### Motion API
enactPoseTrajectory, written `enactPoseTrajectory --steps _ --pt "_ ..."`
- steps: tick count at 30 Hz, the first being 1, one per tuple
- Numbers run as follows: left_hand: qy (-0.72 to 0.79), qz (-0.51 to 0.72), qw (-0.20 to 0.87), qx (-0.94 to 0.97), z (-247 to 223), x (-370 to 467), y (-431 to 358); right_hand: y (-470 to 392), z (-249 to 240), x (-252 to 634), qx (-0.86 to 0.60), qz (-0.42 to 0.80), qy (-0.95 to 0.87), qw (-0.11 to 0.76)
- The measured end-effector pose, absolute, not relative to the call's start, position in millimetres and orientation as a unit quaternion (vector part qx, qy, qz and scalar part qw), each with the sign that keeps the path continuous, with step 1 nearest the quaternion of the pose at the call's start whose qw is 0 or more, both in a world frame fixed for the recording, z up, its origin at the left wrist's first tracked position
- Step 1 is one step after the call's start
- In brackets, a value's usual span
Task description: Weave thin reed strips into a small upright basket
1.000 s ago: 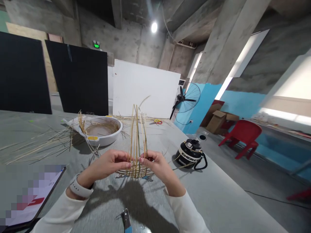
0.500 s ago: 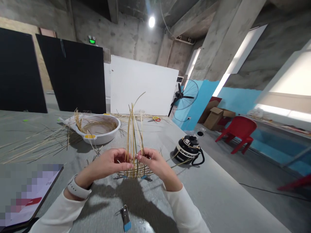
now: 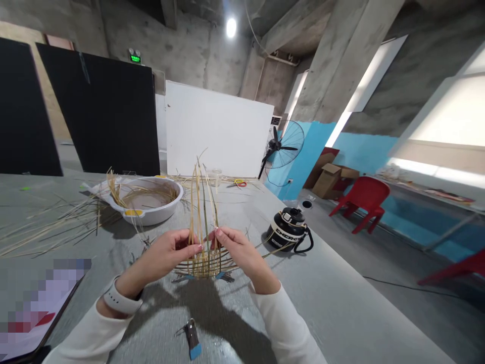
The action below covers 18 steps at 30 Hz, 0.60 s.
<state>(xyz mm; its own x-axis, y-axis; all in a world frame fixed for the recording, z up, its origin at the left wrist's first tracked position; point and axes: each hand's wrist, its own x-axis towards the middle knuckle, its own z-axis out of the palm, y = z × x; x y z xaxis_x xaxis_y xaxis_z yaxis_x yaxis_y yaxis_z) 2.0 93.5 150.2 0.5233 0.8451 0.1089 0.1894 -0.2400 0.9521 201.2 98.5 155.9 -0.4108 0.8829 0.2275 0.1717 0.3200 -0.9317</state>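
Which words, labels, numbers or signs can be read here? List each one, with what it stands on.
"ENERG": on the pale band of the black jug; anything after the G is unclear.
Smaller print below it on the jug: too small to read.
Lit green sign on the back wall: too small to read surely.
Tablet-like screen at lower left: pixelated, unreadable.

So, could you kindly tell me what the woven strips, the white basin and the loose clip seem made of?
Woven strips: probably bamboo or cane, matte; slim, tan, gently curving. White basin: likely smooth plastic, evenly coloured. Loose clip: apparently metal, dark; blue tip possibly coated.
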Motion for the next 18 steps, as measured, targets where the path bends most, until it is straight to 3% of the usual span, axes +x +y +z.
enactPoseTrajectory --steps 9,18 --pt "0.359 0.331 0.508 0.709 152.5 0.4 93.6 93.8 161.2 202.9 -0.366 0.457 -0.712 0.387" --pt "0.352 0.337 0.497 0.718 152.9 0.1 93.1 90.9 158.8 196.8 -0.386 0.387 -0.722 0.424"
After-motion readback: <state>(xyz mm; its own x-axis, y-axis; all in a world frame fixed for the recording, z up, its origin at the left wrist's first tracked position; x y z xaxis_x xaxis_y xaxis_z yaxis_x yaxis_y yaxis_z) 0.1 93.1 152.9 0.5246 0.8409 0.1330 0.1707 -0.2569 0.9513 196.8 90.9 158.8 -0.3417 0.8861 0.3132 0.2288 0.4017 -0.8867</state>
